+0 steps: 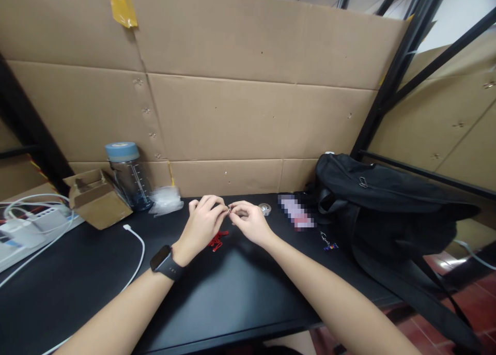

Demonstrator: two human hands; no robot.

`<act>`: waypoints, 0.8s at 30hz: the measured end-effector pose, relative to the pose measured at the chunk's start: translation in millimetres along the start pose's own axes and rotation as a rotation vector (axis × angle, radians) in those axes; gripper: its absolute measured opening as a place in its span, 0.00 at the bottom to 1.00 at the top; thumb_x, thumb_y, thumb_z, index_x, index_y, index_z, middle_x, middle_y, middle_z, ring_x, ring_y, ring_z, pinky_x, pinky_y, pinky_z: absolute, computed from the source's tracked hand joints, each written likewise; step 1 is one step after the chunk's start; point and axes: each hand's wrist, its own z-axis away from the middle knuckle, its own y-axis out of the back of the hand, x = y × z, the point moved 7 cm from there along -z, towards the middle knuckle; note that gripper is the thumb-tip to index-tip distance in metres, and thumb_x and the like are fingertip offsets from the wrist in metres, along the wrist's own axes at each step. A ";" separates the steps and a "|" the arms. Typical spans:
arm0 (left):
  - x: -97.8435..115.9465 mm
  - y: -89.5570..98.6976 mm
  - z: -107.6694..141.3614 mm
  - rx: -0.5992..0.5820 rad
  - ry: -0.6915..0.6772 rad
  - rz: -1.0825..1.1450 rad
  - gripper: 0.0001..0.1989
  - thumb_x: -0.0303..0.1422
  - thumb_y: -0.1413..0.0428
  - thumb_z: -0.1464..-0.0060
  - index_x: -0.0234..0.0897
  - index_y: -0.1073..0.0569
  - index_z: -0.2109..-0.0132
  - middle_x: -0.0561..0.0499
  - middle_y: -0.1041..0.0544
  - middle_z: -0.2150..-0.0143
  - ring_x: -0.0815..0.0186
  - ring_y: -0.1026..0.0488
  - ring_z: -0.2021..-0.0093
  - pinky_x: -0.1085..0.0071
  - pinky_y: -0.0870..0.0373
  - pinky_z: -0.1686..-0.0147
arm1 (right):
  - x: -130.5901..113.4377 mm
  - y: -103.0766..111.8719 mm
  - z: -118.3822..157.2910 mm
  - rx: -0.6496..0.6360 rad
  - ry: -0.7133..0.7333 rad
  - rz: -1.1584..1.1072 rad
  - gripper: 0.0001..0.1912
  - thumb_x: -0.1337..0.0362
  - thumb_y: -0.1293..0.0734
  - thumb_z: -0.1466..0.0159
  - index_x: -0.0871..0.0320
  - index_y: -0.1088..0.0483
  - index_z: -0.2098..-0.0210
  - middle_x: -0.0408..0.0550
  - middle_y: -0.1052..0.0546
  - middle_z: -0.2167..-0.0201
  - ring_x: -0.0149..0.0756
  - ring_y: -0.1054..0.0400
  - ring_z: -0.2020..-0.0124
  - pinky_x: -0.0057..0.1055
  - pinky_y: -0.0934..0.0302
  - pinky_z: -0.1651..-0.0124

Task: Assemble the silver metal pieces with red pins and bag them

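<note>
My left hand [203,221] and my right hand [251,221] meet above the black table, fingertips almost touching. Both are closed in a pinch around a thin, pale, wire-like piece [229,209], too small to name for certain. A black watch sits on my left wrist. Beneath my left hand lies a small tangle of red cord [218,240], partly hidden by the fingers. Just beyond my right hand is a small roll of clear tape [265,209].
A bottle [129,176], an open cardboard box [96,202] and clear plastic bags [166,200] stand left, near a power strip [46,226] and white cable [142,246]. Rightward are a blurred-out item [296,211], a keychain [328,244] and a black bag [391,205]. Cardboard [248,117] walls the back.
</note>
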 end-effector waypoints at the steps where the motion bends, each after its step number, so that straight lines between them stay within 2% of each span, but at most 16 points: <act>1: 1.2 0.9 0.0 -0.005 -0.014 -0.003 0.11 0.33 0.51 0.33 0.41 0.24 0.59 0.46 0.23 0.52 0.57 0.30 0.49 0.58 0.45 0.55 | -2.2 0.7 0.3 -0.003 0.011 0.026 0.10 0.59 0.33 0.36 0.58 0.23 0.68 0.53 0.24 0.51 0.38 0.25 0.55 0.31 0.27 0.60; 5: 2.8 -1.0 1.2 -0.022 -0.036 0.010 0.11 0.33 0.50 0.33 0.41 0.24 0.60 0.47 0.23 0.53 0.58 0.31 0.49 0.58 0.45 0.54 | -13.8 3.5 0.4 -0.031 0.052 0.108 0.08 0.62 0.34 0.36 0.58 0.24 0.69 0.52 0.25 0.53 0.37 0.27 0.56 0.26 0.31 0.66; 8: 2.0 -3.4 1.1 -0.039 -0.018 0.047 0.10 0.33 0.51 0.33 0.41 0.25 0.60 0.46 0.23 0.52 0.58 0.31 0.49 0.58 0.44 0.53 | -19.4 6.3 -1.2 -0.044 0.070 0.121 0.07 0.63 0.34 0.38 0.58 0.26 0.69 0.52 0.28 0.52 0.34 0.28 0.58 0.25 0.32 0.66; 11: -4.3 -1.5 -0.4 -0.055 0.044 0.129 0.11 0.29 0.52 0.36 0.42 0.27 0.51 0.46 0.24 0.48 0.58 0.31 0.46 0.58 0.42 0.49 | -17.5 10.7 -4.8 -0.036 0.052 0.084 0.07 0.63 0.33 0.38 0.59 0.27 0.70 0.51 0.30 0.53 0.33 0.29 0.60 0.25 0.33 0.66; 14: -7.6 0.6 -1.8 -0.116 0.026 0.250 0.26 0.28 0.46 0.44 0.44 0.36 0.38 0.45 0.30 0.39 0.56 0.35 0.39 0.58 0.42 0.44 | -12.8 12.7 -7.8 -0.046 0.019 0.037 0.07 0.62 0.33 0.38 0.59 0.27 0.70 0.51 0.31 0.52 0.32 0.30 0.60 0.25 0.34 0.66; 16: -7.1 0.6 -1.9 -0.167 -0.019 0.297 0.34 0.33 0.41 0.48 0.46 0.39 0.35 0.44 0.34 0.35 0.52 0.39 0.35 0.56 0.43 0.40 | -11.8 11.5 -8.3 -0.065 0.010 0.018 0.07 0.62 0.33 0.39 0.59 0.27 0.70 0.50 0.32 0.51 0.32 0.30 0.59 0.26 0.34 0.63; 17: -7.4 0.3 -1.9 -0.183 -0.028 0.304 0.34 0.35 0.39 0.48 0.47 0.38 0.35 0.44 0.35 0.34 0.51 0.40 0.34 0.54 0.43 0.40 | -12.1 10.6 -8.1 -0.072 0.009 0.013 0.07 0.62 0.33 0.39 0.59 0.27 0.70 0.50 0.32 0.51 0.33 0.30 0.58 0.27 0.34 0.62; 20: -10.1 -0.9 -2.2 -0.178 -0.012 0.300 0.27 0.41 0.37 0.49 0.48 0.31 0.42 0.45 0.32 0.36 0.50 0.38 0.37 0.53 0.43 0.40 | -14.3 7.4 -6.7 -0.091 0.015 0.023 0.05 0.64 0.33 0.40 0.58 0.27 0.71 0.50 0.32 0.52 0.33 0.31 0.58 0.28 0.34 0.60; 24: -15.2 -4.1 -2.6 -0.149 0.032 0.256 0.22 0.39 0.35 0.53 0.45 0.28 0.51 0.47 0.25 0.45 0.52 0.34 0.42 0.55 0.43 0.43 | -13.6 8.1 -6.8 -0.096 0.019 0.082 0.03 0.67 0.32 0.44 0.59 0.28 0.74 0.47 0.33 0.55 0.29 0.33 0.64 0.28 0.36 0.62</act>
